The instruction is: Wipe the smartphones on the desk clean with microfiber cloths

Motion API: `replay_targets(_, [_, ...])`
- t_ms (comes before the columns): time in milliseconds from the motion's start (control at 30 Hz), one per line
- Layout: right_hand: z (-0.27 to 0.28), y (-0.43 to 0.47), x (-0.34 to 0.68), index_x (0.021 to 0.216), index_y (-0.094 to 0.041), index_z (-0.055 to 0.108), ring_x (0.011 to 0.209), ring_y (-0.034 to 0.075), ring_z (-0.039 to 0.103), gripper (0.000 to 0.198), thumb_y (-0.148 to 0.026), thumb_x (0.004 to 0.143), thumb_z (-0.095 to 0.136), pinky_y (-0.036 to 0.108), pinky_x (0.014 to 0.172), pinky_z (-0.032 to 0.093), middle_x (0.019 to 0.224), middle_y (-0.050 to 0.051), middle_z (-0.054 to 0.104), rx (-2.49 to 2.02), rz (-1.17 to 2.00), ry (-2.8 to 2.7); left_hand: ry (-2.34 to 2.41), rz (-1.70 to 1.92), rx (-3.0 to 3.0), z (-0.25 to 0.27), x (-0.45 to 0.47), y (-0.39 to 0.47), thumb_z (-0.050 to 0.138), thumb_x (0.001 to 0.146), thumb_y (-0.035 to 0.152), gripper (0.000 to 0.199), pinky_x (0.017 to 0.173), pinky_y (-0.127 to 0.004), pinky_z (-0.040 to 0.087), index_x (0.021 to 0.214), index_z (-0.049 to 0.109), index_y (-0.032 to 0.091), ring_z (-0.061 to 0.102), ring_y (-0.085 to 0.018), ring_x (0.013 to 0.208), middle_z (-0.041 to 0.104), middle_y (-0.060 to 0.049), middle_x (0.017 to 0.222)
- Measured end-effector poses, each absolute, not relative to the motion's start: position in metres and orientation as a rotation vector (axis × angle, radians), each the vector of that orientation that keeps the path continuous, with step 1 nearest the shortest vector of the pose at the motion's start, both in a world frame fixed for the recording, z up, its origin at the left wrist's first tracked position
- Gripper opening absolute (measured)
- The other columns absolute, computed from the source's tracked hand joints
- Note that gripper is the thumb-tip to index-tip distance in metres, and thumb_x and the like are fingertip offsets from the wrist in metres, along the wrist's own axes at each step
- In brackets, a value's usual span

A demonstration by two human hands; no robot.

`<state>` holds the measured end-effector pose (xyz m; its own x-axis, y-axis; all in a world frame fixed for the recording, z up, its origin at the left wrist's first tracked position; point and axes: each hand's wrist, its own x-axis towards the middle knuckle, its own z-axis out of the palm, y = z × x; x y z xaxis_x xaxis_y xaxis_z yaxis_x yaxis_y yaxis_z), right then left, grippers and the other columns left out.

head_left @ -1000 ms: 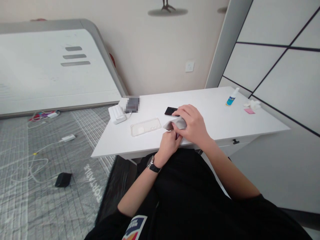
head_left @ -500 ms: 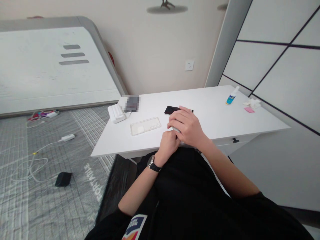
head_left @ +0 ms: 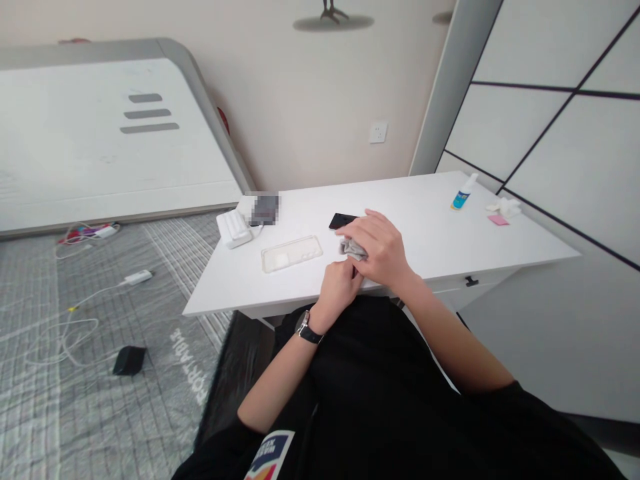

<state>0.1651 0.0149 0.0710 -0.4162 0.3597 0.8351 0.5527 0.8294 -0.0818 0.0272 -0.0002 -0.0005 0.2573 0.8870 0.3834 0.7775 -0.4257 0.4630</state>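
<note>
My right hand (head_left: 381, 248) is closed around a crumpled grey cloth (head_left: 353, 249) at the table's front edge. Just below it, my left hand (head_left: 338, 288) is curled like a fist, its knuckles close against the right hand. Whatever its fingers hold is hidden; only a dark sliver shows between the hands. Behind the right hand lies a black phone (head_left: 341, 221), partly covered from view. A clear phone case (head_left: 300, 252) rests flat on the white table (head_left: 420, 207), left of both hands.
At the table's left end are a white boxy device (head_left: 233, 229) and a pixelated dark item (head_left: 265, 209). A spray bottle (head_left: 461, 193), white crumpled pieces (head_left: 507, 207) and a pink slip (head_left: 499, 220) lie on the right. White cables and a black box (head_left: 129, 361) are on the floor.
My right hand has lifted and shifted slightly right, its fingers spreading a little, so more of the grey cloth shows. My left hand stays nearly in place.
</note>
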Motion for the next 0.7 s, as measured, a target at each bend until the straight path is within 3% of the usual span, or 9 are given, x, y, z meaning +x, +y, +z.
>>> replay_targets(100, [0.0705, 0.0179, 0.1683, 0.1, -0.022, 0.062, 0.093, 0.026, 0.062, 0.019, -0.03, 0.083, 0.066, 0.042, 0.084, 0.053, 0.095, 0.006, 0.067, -0.896, -0.16, -1.908, 1.583, 0.916, 2.334, 0.0009, 0.0275, 0.0003, 0.056, 0.097, 0.028, 0.023, 0.06, -0.03, 0.04, 0.077, 0.062, 0.018, 0.063, -0.021, 0.061, 0.067, -0.007, 0.068])
replay_targets(133, [0.0707, 0.0179, 0.169, 0.096, -0.022, 0.062, 0.093, 0.026, 0.062, 0.016, -0.031, 0.083, 0.066, 0.042, 0.083, 0.053, 0.095, 0.006, 0.067, -0.901, -0.155, -1.913, 1.584, 0.92, 2.334, 0.0013, 0.0277, 0.0002, 0.057, 0.097, 0.028, 0.021, 0.06, -0.03, 0.04, 0.08, 0.063, 0.018, 0.064, -0.021, 0.063, 0.068, -0.007, 0.07])
replay_targets(233, [0.072, 0.0156, 0.1682, 0.096, -0.024, 0.064, 0.105, 0.026, 0.063, 0.009, -0.023, 0.088, 0.059, 0.047, 0.105, 0.046, 0.102, 0.006, 0.07, -0.719, -0.215, -2.078, 1.575, 0.913, 2.342, 0.0017, 0.028, -0.0003, 0.059, 0.095, 0.026, 0.017, 0.062, -0.031, 0.042, 0.081, 0.063, 0.018, 0.067, -0.023, 0.069, 0.071, -0.01, 0.076])
replay_targets(300, [0.0722, 0.0144, 0.1663, 0.103, -0.025, 0.065, 0.108, 0.025, 0.063, 0.018, -0.018, 0.089, 0.057, 0.048, 0.112, 0.04, 0.106, 0.005, 0.071, -0.644, -0.237, -2.146, 1.572, 0.903, 2.344, 0.0015, 0.0279, -0.0003, 0.059, 0.095, 0.025, 0.018, 0.062, -0.031, 0.042, 0.079, 0.063, 0.018, 0.067, -0.023, 0.069, 0.071, -0.01, 0.076])
replay_targets(400, [0.0717, 0.0152, 0.1647, 0.113, -0.024, 0.063, 0.1, 0.027, 0.064, 0.027, -0.026, 0.086, 0.064, 0.045, 0.095, 0.048, 0.105, 0.006, 0.071, -0.875, -0.168, -1.965, 1.587, 0.901, 2.332, 0.0011, 0.0279, 0.0004, 0.057, 0.097, 0.028, 0.022, 0.06, -0.03, 0.04, 0.078, 0.062, 0.018, 0.066, -0.022, 0.064, 0.069, -0.007, 0.07])
replay_targets(467, [0.0718, 0.0161, 0.1646, 0.108, -0.023, 0.062, 0.095, 0.027, 0.063, 0.027, -0.033, 0.084, 0.069, 0.042, 0.084, 0.05, 0.102, 0.007, 0.069, -1.024, -0.124, -1.834, 1.603, 0.9, 2.323, 0.0011, 0.0283, 0.0007, 0.057, 0.098, 0.029, 0.023, 0.06, -0.029, 0.039, 0.078, 0.061, 0.018, 0.065, -0.021, 0.061, 0.068, -0.006, 0.068])
replay_targets(600, [0.0733, 0.0145, 0.163, 0.097, -0.023, 0.063, 0.106, 0.026, 0.062, 0.011, -0.021, 0.087, 0.062, 0.045, 0.103, 0.044, 0.103, 0.006, 0.07, -0.771, -0.213, -2.048, 1.604, 0.873, 2.335, 0.0026, 0.0285, -0.0008, 0.059, 0.095, 0.026, 0.024, 0.059, -0.03, 0.036, 0.073, 0.061, 0.018, 0.065, -0.022, 0.062, 0.069, -0.007, 0.067])
replay_targets(700, [0.0726, 0.0133, 0.1607, 0.108, -0.024, 0.065, 0.104, 0.025, 0.062, 0.024, -0.014, 0.087, 0.058, 0.045, 0.106, 0.043, 0.104, 0.005, 0.07, -0.732, -0.225, -2.068, 1.599, 0.86, 2.343, 0.0039, 0.0281, -0.0014, 0.058, 0.095, 0.026, 0.025, 0.058, -0.03, 0.035, 0.071, 0.06, 0.018, 0.064, -0.021, 0.061, 0.069, -0.008, 0.067])
